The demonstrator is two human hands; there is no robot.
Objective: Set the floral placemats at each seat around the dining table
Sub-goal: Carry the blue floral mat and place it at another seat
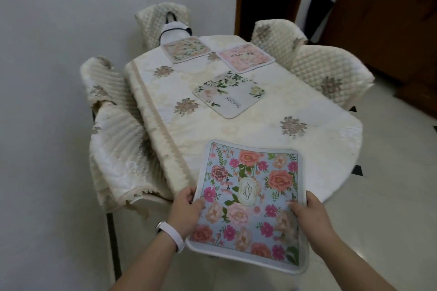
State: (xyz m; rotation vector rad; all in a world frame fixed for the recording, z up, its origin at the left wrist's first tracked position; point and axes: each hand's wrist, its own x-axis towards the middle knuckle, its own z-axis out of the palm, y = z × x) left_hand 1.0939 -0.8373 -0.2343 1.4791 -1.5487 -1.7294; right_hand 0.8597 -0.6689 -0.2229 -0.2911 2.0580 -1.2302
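Note:
I hold a light-blue floral placemat [248, 198] over the near end of the dining table [326, 134]. My left hand [186, 212] grips its left edge and my right hand [307, 215] grips its right edge, thumbs on top. Its near half hangs past the table's edge. Three other placemats lie on the cream tablecloth: a white one with green leaves [228, 94] in the middle, a pale green floral one [186, 48] at the far left, and a pink one [246, 56] at the far right.
Quilted cream chairs surround the table: one on the left [113, 139], one at the far end [160, 19] with a white bag on it, and two on the right [331, 73]. A white wall runs along the left. Tiled floor shows at the right.

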